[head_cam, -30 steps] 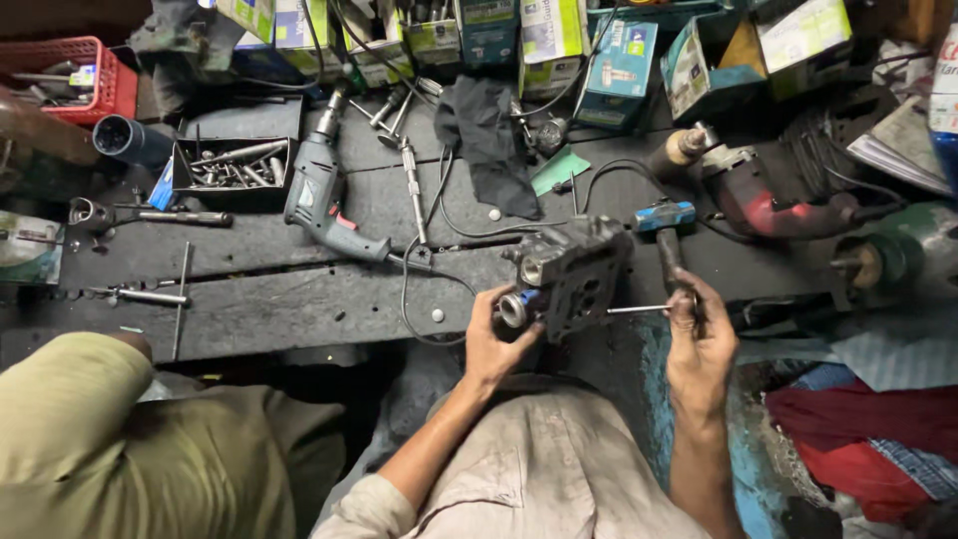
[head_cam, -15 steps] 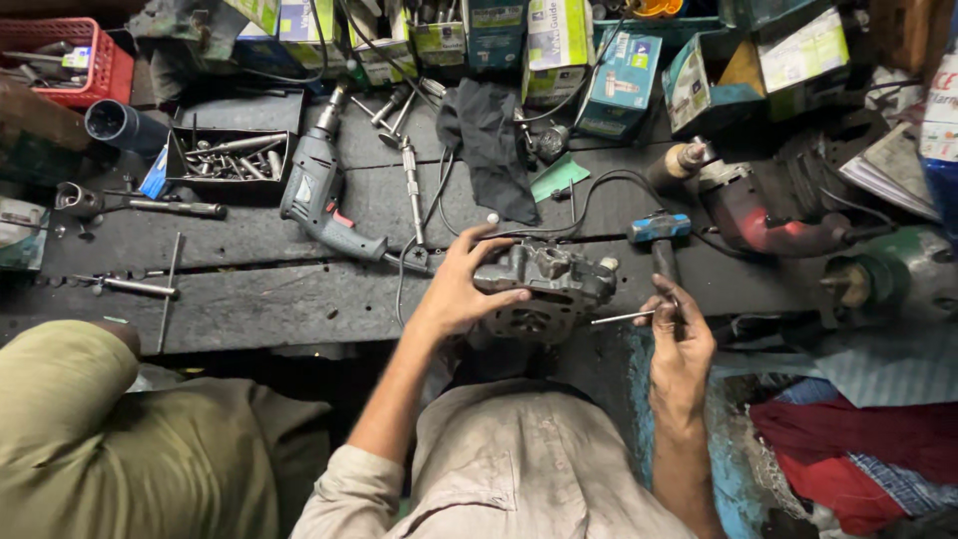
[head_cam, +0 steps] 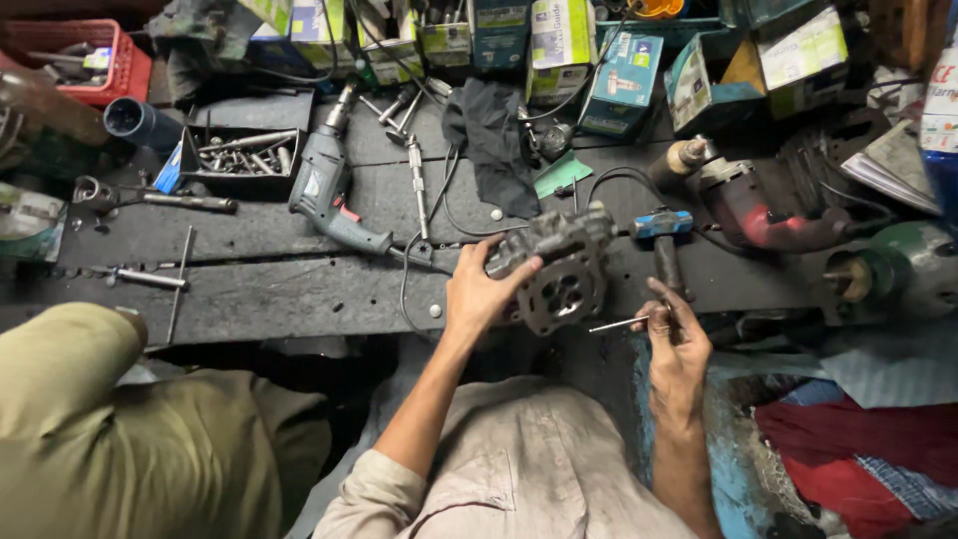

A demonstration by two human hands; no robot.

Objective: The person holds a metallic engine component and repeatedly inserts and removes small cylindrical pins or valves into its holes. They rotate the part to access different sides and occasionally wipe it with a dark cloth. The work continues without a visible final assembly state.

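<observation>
Far left: a red basket (head_cam: 75,55) of odd parts pushed up into the corner, out of the way. Beside it a dark pipe end (head_cam: 140,122) and an open tray of bolts (head_cam: 239,158), set within arm's reach and likely kept there for quick picking. Below those, a long rod (head_cam: 180,202) and a thin screwdriver (head_cam: 140,277) lying flat on the dark surface (head_cam: 299,294). At lower left, another person's knee in olive cloth (head_cam: 120,439), close by but touching nothing.

Further right, a grey power drill (head_cam: 324,190) laid on its side, cord trailing toward the middle. Then a black rag (head_cam: 494,140) draped over the back of the surface, cartons (head_cam: 559,45) stacked behind it.

Centre: left hand (head_cam: 479,294) clamped on the metal casting (head_cam: 564,269), fingers wrapped over its left edge and top, apparently to steady it tilted at the near edge with the bored face turned toward the wearer. Just right of it, right hand (head_cam: 674,344) pinching a thin metal pin (head_cam: 617,324), tip aimed at the casting and just short of it.

Behind the right hand, a blue-headed hammer (head_cam: 664,235) resting handle toward the wearer, handy for grabbing. Far right, a red power tool (head_cam: 768,210) and a green motor (head_cam: 898,269) parked aside.
</observation>
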